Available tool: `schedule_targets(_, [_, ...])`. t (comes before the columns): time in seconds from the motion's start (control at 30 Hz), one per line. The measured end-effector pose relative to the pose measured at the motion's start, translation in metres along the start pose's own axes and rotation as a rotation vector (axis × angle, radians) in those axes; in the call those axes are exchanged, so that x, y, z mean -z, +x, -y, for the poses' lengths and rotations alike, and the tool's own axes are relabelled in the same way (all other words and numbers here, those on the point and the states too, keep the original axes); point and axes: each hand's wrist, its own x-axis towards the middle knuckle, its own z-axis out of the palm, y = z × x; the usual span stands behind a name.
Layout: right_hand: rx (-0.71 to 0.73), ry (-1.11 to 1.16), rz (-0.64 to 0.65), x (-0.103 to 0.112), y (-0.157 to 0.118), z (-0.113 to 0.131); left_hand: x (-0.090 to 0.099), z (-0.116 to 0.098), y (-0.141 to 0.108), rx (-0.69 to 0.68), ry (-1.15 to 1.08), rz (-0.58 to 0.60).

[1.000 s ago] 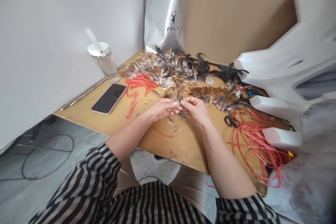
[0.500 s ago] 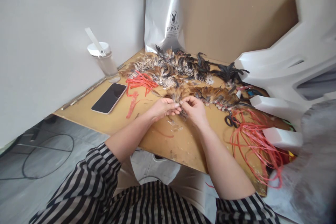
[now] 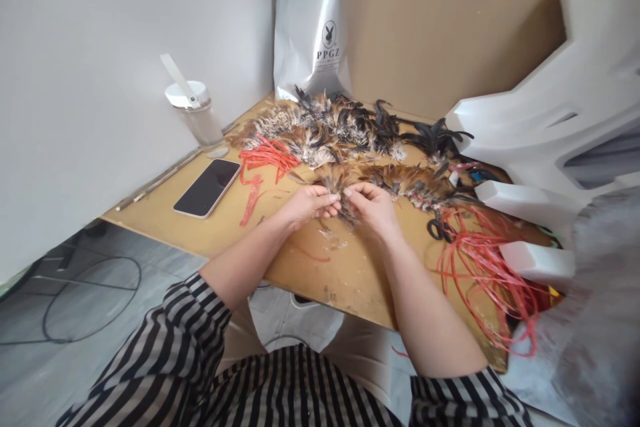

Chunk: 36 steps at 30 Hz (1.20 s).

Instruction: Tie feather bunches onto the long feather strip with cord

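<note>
Close together over the yellowish table [image 3: 345, 280], my two hands work at the near edge of a row of brown feathers [image 3: 410, 183]. My left hand [image 3: 311, 205] is closed, thumb against fingers; what it pinches is too small to name. My right hand [image 3: 373, 208] is closed in a pinch beside it, and anything between its fingertips is hidden. Brown and grey feathers show between and just behind the fingertips. Further back lies a larger pile of brown, black and whitish feathers [image 3: 320, 133].
Red strips [image 3: 270, 155] and a phone [image 3: 207, 188] lie left, near a lidded cup [image 3: 197, 117]. Black scissors [image 3: 436, 229] and tangled red strings [image 3: 480, 267] lie right. A silver bag [image 3: 310, 33] stands behind; white moulded foam [image 3: 530, 113] borders the right.
My right fingertips have moved slightly away from my left ones, leaving a small gap with more feathers showing. My left hand has hardly moved.
</note>
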Motion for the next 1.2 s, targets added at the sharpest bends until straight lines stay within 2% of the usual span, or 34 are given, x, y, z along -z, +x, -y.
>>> schedule_targets(0.13, [0.064,-0.150,-0.117,0.018,0.007,-0.003,0.002,0.000,0.002,-0.013,-0.059,-0.036])
schedule_targets(0.3, [0.098,-0.567,-0.126,0.035,0.014,-0.017,0.004,0.000,0.005,-0.009,-0.129,-0.102])
schedule_targets(0.5, [0.066,-0.951,-0.059,0.031,0.013,-0.021,0.005,0.001,0.007,-0.003,-0.147,-0.126])
schedule_targets(0.6, [-0.011,-1.023,-0.046,0.028,0.013,-0.021,0.005,0.002,0.007,0.004,-0.148,-0.123])
schedule_targets(0.67, [-0.040,-1.020,-0.024,0.028,0.013,-0.022,0.005,0.002,0.007,0.009,-0.153,-0.124])
schedule_targets(0.77, [0.005,-0.958,-0.048,0.031,0.015,-0.023,0.005,0.001,0.006,0.016,-0.159,-0.125])
schedule_targets(0.93, [0.059,-0.639,-0.142,0.034,0.014,-0.018,0.004,0.001,0.006,0.029,-0.177,-0.133])
schedule_targets(1.1, [-0.052,-0.307,-0.067,0.027,0.010,-0.006,0.003,0.000,0.005,0.018,-0.196,-0.116])
schedule_targets(1.2, [-0.061,-0.229,-0.026,0.023,0.009,-0.005,0.002,0.000,0.005,-0.017,-0.231,-0.126])
